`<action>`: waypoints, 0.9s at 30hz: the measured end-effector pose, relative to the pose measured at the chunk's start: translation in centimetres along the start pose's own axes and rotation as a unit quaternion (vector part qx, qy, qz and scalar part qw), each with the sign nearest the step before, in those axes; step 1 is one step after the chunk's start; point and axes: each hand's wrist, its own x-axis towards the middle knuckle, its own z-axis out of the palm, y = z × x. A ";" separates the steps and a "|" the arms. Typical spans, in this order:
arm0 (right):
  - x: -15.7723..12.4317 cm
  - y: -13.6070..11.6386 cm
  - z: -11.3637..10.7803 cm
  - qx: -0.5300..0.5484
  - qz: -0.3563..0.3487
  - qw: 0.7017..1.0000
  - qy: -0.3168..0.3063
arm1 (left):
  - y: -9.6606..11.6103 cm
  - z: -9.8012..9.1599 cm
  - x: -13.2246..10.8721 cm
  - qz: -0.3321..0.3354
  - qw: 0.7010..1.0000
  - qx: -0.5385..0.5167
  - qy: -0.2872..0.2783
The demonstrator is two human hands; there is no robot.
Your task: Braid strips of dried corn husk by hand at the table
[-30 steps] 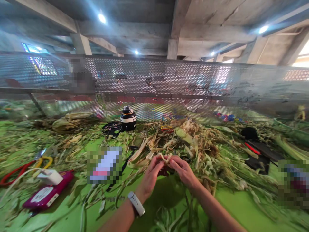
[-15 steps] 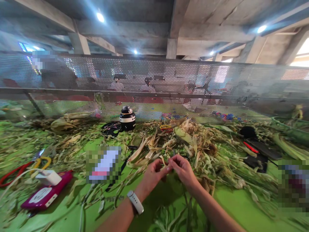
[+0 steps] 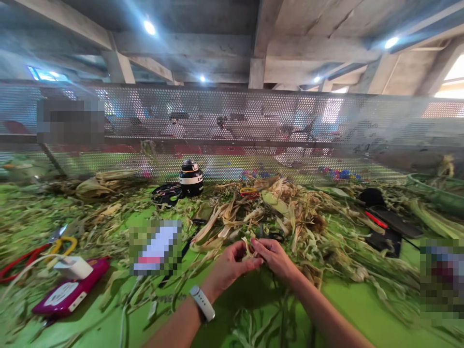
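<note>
A small pale strip of corn husk (image 3: 247, 247) sticks up between my two hands, low in the middle of the head view. My left hand (image 3: 229, 268), with a white band on the wrist, is closed on it with thumb and fingers. My right hand (image 3: 274, 257) pinches the strip from the other side, its fingertips touching those of the left. Its lower part is hidden by my fingers. Just beyond my hands lies a heap of dry corn husks (image 3: 235, 217), and more strips (image 3: 253, 331) lie on the green table (image 3: 344, 309) below my wrists.
To the left are scissors (image 3: 21, 263) with red and yellow handles, a magenta power bank (image 3: 68, 292) with a white plug (image 3: 74, 267), and a blurred-out phone (image 3: 157, 246). A black jar (image 3: 191, 179) stands before a perforated metal screen (image 3: 224, 121). A green basket (image 3: 440, 191) sits far right.
Both hands have come slightly lower and nearer me. The left fingers have turned, and the husk strip stands more upright between them. A blurred shape behind the screen at left is lower.
</note>
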 end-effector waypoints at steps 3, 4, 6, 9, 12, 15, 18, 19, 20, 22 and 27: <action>0.0 0.3 0.0 0.000 -0.001 1.000 -0.030 | -0.4 -0.1 0.1 -0.010 1.000 0.025 -0.003; 0.0 0.4 0.0 -0.009 -0.010 1.000 -0.028 | -0.4 -0.1 0.1 -0.010 1.000 0.022 -0.009; 0.0 0.4 0.1 -0.029 -0.030 0.999 -0.009 | -0.2 0.0 0.0 0.001 1.000 0.002 -0.021; 0.0 0.3 0.3 -0.061 -0.053 0.996 0.028 | 0.3 0.2 -0.2 0.017 0.999 -0.031 -0.026; 0.2 0.4 0.4 -0.090 -0.055 0.993 0.060 | 0.4 0.3 -0.3 0.007 0.999 -0.034 -0.032; 0.4 0.7 0.0 -0.108 -0.046 0.989 0.088 | 0.2 0.3 -0.1 -0.016 0.998 -0.044 -0.034; 0.5 0.7 -0.9 -0.089 -0.027 0.988 0.127 | 0.1 0.2 0.1 -0.030 0.995 -0.090 0.008; 0.4 0.5 -1.1 -0.079 -0.019 0.987 0.141 | 0.1 0.2 0.2 -0.030 0.992 -0.116 0.026; 0.3 0.4 -1.2 -0.073 -0.013 0.986 0.149 | 0.1 0.1 0.3 -0.031 0.988 -0.145 0.043; 0.0 0.0 -1.2 -0.086 -0.011 0.987 0.135 | 0.1 0.0 0.4 -0.038 0.978 -0.194 0.072; -0.5 0.0 0.2 -0.164 -0.057 0.984 0.028 | 0.2 -0.1 0.4 -0.010 0.980 -0.181 0.087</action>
